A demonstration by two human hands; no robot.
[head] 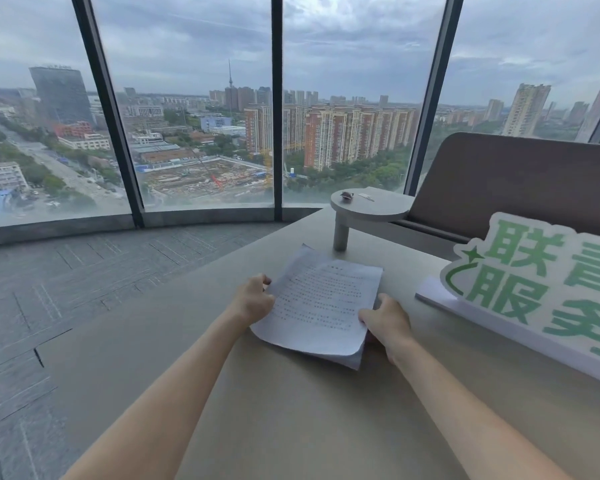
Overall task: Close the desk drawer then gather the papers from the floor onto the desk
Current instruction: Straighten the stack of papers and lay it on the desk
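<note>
A stack of printed white papers point(321, 303) lies on the beige desk point(274, 410), a little past its middle. My left hand point(253, 301) grips the stack's left edge with curled fingers. At the near right corner, my right hand point(387, 322) holds the sheets, thumb on top. The bottom right corner of the stack curls slightly. No drawer is in view, and no papers show on the floor.
A white sign with large green characters point(548, 296) stands on the desk at the right. A small round raised shelf point(369, 206) on a post holds two small items. A brown partition point(516, 188) rises behind. Grey carpet point(66, 278) and tall windows lie left.
</note>
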